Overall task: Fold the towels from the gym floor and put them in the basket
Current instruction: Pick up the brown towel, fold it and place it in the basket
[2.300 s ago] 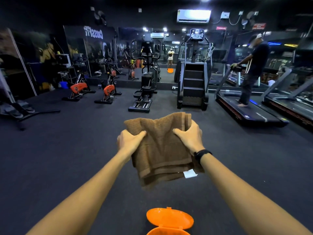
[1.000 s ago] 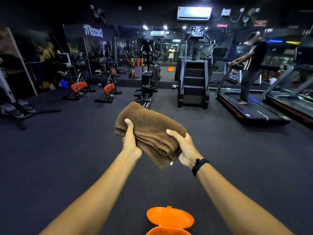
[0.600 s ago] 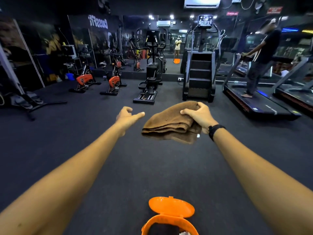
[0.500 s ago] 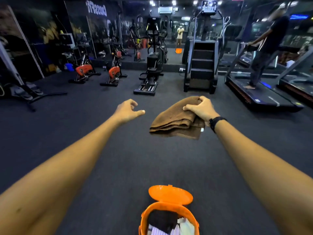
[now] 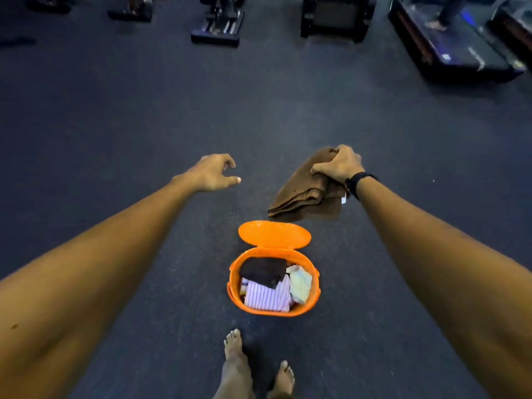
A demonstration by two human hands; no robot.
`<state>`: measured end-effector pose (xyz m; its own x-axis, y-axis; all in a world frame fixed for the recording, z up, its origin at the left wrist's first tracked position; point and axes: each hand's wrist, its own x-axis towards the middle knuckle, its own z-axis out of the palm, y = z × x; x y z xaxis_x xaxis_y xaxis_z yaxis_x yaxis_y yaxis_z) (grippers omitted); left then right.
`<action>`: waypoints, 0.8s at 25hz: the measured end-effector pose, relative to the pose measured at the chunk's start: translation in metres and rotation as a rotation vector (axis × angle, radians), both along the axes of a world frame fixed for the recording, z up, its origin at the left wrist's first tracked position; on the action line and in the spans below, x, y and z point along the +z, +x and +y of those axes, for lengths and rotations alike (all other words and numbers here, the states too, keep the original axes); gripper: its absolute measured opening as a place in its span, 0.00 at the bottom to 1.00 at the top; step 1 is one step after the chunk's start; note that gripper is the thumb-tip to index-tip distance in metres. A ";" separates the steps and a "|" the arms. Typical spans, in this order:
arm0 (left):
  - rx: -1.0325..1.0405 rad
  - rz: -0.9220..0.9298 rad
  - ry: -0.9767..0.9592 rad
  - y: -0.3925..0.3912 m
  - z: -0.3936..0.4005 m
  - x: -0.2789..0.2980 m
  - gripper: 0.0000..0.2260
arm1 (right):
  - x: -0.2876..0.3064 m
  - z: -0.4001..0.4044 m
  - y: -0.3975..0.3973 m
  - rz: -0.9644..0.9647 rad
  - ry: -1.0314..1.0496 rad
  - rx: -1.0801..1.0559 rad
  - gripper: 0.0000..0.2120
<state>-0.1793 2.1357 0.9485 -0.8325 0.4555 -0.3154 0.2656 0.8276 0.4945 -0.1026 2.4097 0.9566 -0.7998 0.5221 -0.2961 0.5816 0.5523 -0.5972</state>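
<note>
Fig.: Placement step, head view. The right hand (image 5: 338, 165) gripped the folded brown towel (image 5: 305, 194) by its upper edge, fingers curled over the cloth; the towel hung clear of the floor, beyond and slightly right of the orange basket (image 5: 315, 289). The left hand (image 5: 213, 172) held nothing, fingers loosely curled, well apart from the towel. The basket stood on the dark gym floor (image 5: 115, 125) w/ its lid (image 5: 275, 234) hinged back; it already contained a dark towel, a striped one and a pale one. Judged stage: folding done, drop-in pending. Next move likely called for bringing the towel back over the opening & lowering it flat, so the folds kept. A small white tag (image 5: 343, 199) showed at the towel's corner; no writing legible anywhere.
</note>
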 end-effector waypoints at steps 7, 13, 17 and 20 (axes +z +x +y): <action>-0.026 -0.189 -0.070 -0.048 0.009 -0.166 0.19 | -0.182 0.013 0.016 -0.299 0.115 -0.091 0.30; -0.036 -0.338 -0.145 -0.037 0.007 -0.322 0.16 | -0.355 0.000 0.044 -0.450 -0.139 0.042 0.33; -0.062 -0.363 -0.190 -0.012 0.006 -0.433 0.15 | -0.456 0.002 0.050 -0.501 -0.153 0.266 0.41; -0.156 -0.335 -0.246 0.013 0.009 -0.498 0.18 | -0.515 -0.006 0.060 -0.441 -0.051 0.392 0.38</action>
<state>-0.1666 2.1445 0.4503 -0.5931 0.4456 -0.6706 0.2557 0.8940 0.3679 -0.0429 2.4035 0.4413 -0.7260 0.1888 -0.6612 0.5391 0.7533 -0.3768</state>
